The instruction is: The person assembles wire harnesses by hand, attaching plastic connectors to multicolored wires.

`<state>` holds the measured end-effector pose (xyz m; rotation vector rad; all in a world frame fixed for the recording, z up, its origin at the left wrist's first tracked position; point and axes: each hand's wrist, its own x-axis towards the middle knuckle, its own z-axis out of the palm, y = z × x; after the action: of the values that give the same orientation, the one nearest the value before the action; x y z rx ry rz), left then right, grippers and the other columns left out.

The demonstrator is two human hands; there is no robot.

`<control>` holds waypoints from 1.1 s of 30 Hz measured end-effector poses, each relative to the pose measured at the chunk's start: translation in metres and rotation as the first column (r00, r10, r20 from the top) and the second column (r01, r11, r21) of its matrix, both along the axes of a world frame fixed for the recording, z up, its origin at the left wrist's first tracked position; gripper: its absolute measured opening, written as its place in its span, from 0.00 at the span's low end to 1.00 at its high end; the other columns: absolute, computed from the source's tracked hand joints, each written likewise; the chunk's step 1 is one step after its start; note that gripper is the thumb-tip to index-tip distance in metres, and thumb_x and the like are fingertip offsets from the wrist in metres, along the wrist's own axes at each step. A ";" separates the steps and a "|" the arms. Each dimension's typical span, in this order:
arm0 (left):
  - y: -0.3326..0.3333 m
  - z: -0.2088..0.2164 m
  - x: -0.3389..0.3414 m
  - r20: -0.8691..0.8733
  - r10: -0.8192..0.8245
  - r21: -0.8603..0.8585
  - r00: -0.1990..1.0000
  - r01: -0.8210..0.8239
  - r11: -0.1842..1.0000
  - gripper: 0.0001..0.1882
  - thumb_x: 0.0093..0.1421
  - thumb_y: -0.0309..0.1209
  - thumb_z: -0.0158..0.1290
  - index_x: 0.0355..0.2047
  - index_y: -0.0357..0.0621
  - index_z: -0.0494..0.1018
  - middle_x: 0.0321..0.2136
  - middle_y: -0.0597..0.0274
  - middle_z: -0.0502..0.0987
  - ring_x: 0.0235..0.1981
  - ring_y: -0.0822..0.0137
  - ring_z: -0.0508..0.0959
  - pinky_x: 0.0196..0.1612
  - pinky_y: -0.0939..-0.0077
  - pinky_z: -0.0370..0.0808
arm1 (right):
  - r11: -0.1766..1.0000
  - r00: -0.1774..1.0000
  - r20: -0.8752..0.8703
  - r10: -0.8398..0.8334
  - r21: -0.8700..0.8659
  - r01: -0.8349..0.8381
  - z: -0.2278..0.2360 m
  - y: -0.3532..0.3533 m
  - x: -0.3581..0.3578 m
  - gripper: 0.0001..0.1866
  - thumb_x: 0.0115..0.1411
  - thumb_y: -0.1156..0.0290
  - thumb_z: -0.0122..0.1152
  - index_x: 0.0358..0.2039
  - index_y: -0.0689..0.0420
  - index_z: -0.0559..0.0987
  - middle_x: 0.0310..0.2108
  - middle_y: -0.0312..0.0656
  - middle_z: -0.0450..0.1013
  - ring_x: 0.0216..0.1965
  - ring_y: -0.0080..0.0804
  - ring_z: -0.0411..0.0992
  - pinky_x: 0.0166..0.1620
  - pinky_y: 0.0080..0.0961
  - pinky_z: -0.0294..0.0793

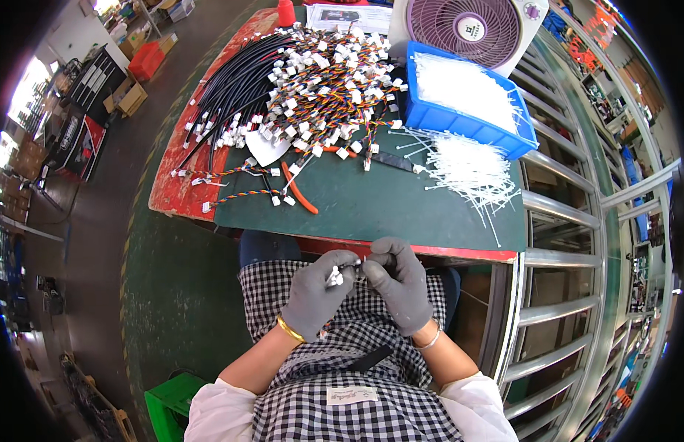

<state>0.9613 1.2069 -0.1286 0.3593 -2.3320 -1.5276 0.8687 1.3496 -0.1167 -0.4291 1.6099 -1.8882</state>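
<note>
Holding a small wire harness [347, 267] between both gloved hands above the lap, the person works just short of the near edge of the green table [401, 214]. The left hand [318, 291] is curled nearly closed, its fingertips pinching the harness's white connector, while the right hand [401, 283] is likewise closed around the dark end of the same piece; what exactly the right fingers do there is hard to make out, since the part is tiny and partly covered.

On the table lies a large heap of harnesses [312, 88] with white plugs and twisted coloured leads, beside a bundle of black cables [231, 81]. A few single harnesses [231, 184] lie apart near the left front corner. Orange-handled cutters [298, 188] rest in front of the heap. To the right, a blue bin [467, 96] holds white cable ties, and more loose ties [467, 169] are spread just beside it. A fan [471, 26] stands behind the bin.

Judging by the heap's size against the few pieces set apart, most of the work seems left to do, with one piece in hand.
</note>
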 end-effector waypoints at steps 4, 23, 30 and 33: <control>-0.001 0.006 -0.002 0.130 -0.013 0.404 0.991 -0.041 0.914 0.14 0.60 0.20 0.51 0.47 0.36 0.74 0.28 0.61 0.79 0.26 0.76 0.79 0.31 0.80 0.77 | 0.998 0.996 -0.058 0.061 0.023 -0.059 0.001 0.001 0.000 0.15 0.64 0.76 0.59 0.49 0.63 0.69 0.35 0.36 0.74 0.37 0.18 0.72 0.42 0.18 0.74; 0.005 -0.003 0.003 -0.128 0.054 -0.281 0.990 -0.089 0.956 0.14 0.53 0.22 0.60 0.42 0.42 0.77 0.32 0.54 0.82 0.28 0.58 0.83 0.30 0.72 0.77 | 0.997 0.992 -0.121 -0.040 0.065 0.048 -0.004 -0.001 0.006 0.17 0.63 0.72 0.61 0.50 0.63 0.70 0.35 0.37 0.74 0.36 0.18 0.70 0.42 0.18 0.72; 0.003 -0.007 0.006 -0.141 0.075 -0.247 0.987 -0.108 0.963 0.16 0.51 0.22 0.60 0.42 0.43 0.78 0.34 0.58 0.83 0.32 0.59 0.83 0.34 0.73 0.79 | 0.978 0.940 -0.332 0.076 0.208 -0.005 0.004 -0.001 0.001 0.18 0.63 0.68 0.63 0.50 0.61 0.74 0.34 0.40 0.76 0.35 0.26 0.75 0.42 0.23 0.75; 0.002 -0.013 0.010 -0.094 0.068 -0.242 0.993 -0.089 0.966 0.14 0.52 0.24 0.61 0.41 0.44 0.78 0.35 0.58 0.82 0.32 0.59 0.83 0.35 0.71 0.79 | 0.943 0.806 -0.556 0.201 0.334 -0.005 0.012 -0.001 -0.002 0.09 0.59 0.72 0.64 0.41 0.57 0.80 0.33 0.45 0.77 0.33 0.40 0.77 0.39 0.29 0.76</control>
<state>0.9710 1.2086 -0.1413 0.3133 -2.3738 -1.1753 0.8666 1.3486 -0.1048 -1.0105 2.1904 -1.4367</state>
